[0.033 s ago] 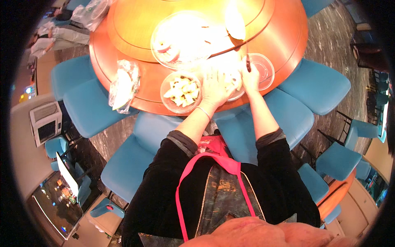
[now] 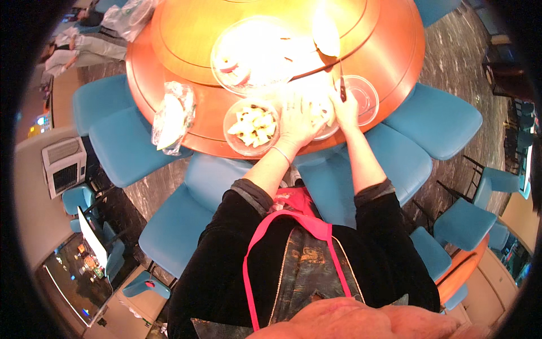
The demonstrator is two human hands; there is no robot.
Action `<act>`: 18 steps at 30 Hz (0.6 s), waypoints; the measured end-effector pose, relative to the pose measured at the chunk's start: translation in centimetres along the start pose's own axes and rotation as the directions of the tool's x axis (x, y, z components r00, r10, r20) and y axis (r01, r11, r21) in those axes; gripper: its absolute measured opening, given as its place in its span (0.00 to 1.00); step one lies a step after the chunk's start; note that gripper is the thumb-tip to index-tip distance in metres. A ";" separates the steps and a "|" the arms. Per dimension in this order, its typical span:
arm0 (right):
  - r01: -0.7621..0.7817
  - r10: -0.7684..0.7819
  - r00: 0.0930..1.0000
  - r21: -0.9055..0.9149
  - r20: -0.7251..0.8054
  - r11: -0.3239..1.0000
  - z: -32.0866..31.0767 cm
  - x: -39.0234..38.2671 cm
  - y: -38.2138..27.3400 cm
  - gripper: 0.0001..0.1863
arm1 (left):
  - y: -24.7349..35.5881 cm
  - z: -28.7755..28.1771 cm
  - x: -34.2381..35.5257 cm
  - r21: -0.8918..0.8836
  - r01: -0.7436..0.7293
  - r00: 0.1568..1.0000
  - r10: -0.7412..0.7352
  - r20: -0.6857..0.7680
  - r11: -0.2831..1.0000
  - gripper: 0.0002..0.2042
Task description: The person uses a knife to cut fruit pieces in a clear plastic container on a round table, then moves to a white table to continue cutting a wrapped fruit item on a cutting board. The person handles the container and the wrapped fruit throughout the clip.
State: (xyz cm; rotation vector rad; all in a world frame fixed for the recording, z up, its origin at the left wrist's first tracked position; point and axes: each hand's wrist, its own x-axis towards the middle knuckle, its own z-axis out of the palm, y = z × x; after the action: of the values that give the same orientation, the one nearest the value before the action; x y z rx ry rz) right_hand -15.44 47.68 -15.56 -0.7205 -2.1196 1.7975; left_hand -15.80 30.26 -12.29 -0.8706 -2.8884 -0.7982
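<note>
Knife (image 2: 342, 90) (dark-handled) lies within the right grip (image 2: 346, 108).

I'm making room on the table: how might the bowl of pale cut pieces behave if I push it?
The bowl looks like thin clear plastic, so it may flex if squeezed. The pieces lie heaped loosely, so a jolt could shift some. The table seems smooth, so sliding is likely easy.

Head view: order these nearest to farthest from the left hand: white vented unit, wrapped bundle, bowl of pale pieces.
1. Bowl of pale pieces, just left of the left hand.
2. Wrapped bundle, farther left.
3. White vented unit, far left.
</note>
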 end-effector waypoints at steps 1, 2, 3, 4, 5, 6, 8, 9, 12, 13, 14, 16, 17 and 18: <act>-0.013 0.016 0.999 -0.053 0.044 0.998 -0.3 -0.2 0.0 0.18 | -0.3 -0.1 -0.1 -0.017 -0.008 1.000 0.008 -0.001 1.000 0.36; -0.189 0.183 0.975 0.035 0.129 0.981 -1.3 -0.5 -0.1 0.19 | -0.5 0.0 -0.2 -0.041 -0.032 0.998 0.030 -0.047 0.999 0.33; -0.266 0.256 0.953 0.038 0.163 0.963 -2.0 -0.5 -0.2 0.18 | -0.7 0.0 -0.2 -0.075 -0.072 0.991 0.063 -0.114 0.995 0.29; -0.272 0.249 0.948 0.104 0.197 0.957 -2.3 -0.6 -0.3 0.16 | -1.0 0.0 -0.1 -0.005 -0.141 0.975 0.138 -0.176 0.990 0.27; -0.351 0.327 0.927 0.120 0.185 0.929 -2.5 -0.6 -0.5 0.15 | -1.0 -0.2 -0.2 -0.044 -0.110 0.984 0.103 -0.147 0.993 0.28; -0.309 0.271 0.936 0.158 0.225 0.938 -2.9 -0.7 -0.7 0.13 | -0.9 -0.4 -0.3 -0.085 -0.080 0.991 0.069 -0.117 0.993 0.28; -0.287 0.231 0.938 0.202 0.260 0.936 -3.4 -1.1 -1.3 0.10 | -0.4 -1.3 -0.4 -0.150 -0.047 0.990 0.025 -0.142 0.988 0.30; -0.297 0.243 0.938 0.216 0.246 0.930 -3.7 -1.3 -1.7 0.09 | 0.2 -1.9 -0.7 -0.178 -0.044 0.981 0.009 -0.195 0.983 0.31; -0.301 0.237 0.945 0.319 0.224 0.899 -5.7 -1.5 -3.4 0.09 | 1.6 -4.6 -2.3 -0.338 -0.106 0.968 0.019 -0.250 0.935 0.34; -0.367 0.328 0.930 0.351 0.168 0.861 -6.9 -1.0 -4.2 0.08 | 2.0 -5.6 -3.2 -0.399 -0.107 0.972 0.012 -0.233 0.911 0.35; -0.340 0.292 0.940 0.385 0.178 0.858 -8.6 -0.5 -5.1 0.09 | 2.3 -6.5 -4.0 -0.413 -0.161 0.965 0.055 -0.256 0.897 0.34; -0.332 0.314 0.942 0.442 0.115 0.833 -12.0 1.0 -6.9 0.09 | 2.5 -7.9 -6.0 -0.433 -0.222 0.957 0.109 -0.270 0.874 0.33; -0.321 0.334 0.941 0.480 0.061 0.816 -13.1 2.1 -7.5 0.10 | 2.5 -8.5 -7.1 -0.455 -0.193 0.970 0.098 -0.223 0.869 0.33; -0.272 0.266 0.960 0.542 0.092 0.795 -14.1 3.3 -7.9 0.13 | 2.5 -8.9 -8.3 -0.476 -0.163 0.981 0.088 -0.176 0.864 0.33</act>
State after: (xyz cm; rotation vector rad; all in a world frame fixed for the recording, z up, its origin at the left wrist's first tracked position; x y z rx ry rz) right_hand -12.66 60.41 -5.52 -0.8756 -1.4148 2.4087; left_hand -8.60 23.53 -4.76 -0.9658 -2.4972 -1.5448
